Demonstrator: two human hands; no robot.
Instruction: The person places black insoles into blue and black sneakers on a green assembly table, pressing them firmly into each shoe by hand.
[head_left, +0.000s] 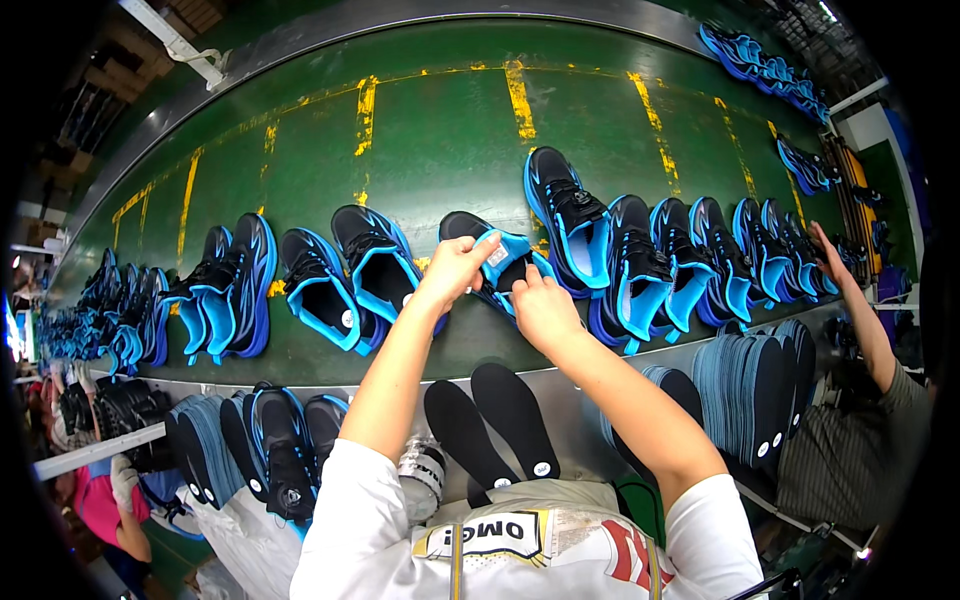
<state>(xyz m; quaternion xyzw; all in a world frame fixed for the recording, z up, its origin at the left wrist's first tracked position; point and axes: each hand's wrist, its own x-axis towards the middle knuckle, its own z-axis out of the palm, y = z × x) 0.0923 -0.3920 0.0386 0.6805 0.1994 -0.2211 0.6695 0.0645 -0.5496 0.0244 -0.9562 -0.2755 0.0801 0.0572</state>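
A black and blue sports shoe (466,226) lies on the green belt in front of me, toe pointing away. My left hand (457,272) pinches the shoe's tongue and pulls it up, so its bright blue lining and a pale label show. My right hand (545,308) is at the shoe's opening with its fingers bent at the collar. Those fingertips are partly hidden inside. Just left stands a pair of like shoes (375,250), and a single shoe (568,215) sits close on the right. Two black insoles (512,415) lie near my body.
Rows of matching shoes (632,260) line the belt (430,130), which has yellow marks. Insole stacks (740,385) stand along the near edge on both sides. A clear roll of tape (422,475) is by my left elbow. Another person's arm (865,310) reaches in at right.
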